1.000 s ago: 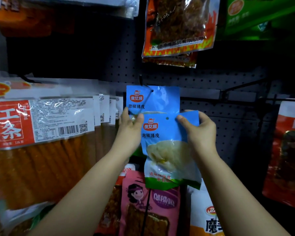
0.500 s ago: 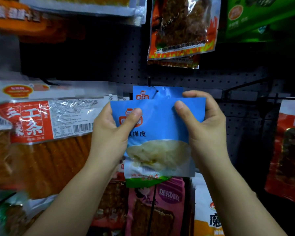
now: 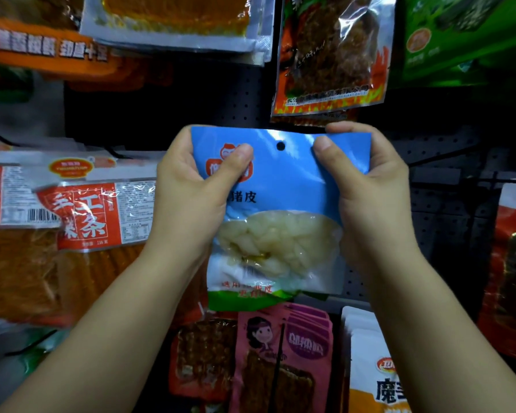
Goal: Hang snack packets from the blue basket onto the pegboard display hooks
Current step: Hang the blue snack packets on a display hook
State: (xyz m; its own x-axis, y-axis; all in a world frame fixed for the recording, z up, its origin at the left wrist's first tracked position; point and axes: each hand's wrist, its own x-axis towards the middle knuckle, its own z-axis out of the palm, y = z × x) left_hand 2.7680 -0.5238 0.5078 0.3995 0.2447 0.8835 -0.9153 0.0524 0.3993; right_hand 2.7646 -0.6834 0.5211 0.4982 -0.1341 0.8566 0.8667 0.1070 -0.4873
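head | left hand point(image 3: 188, 192) – right hand point(image 3: 370, 186) | both grip blue packet point(image 3: 283, 180)

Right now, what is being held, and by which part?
The blue snack packet, held by its upper corners: left hand pinches the top-left, right hand the top-right, either side of its hang hole.
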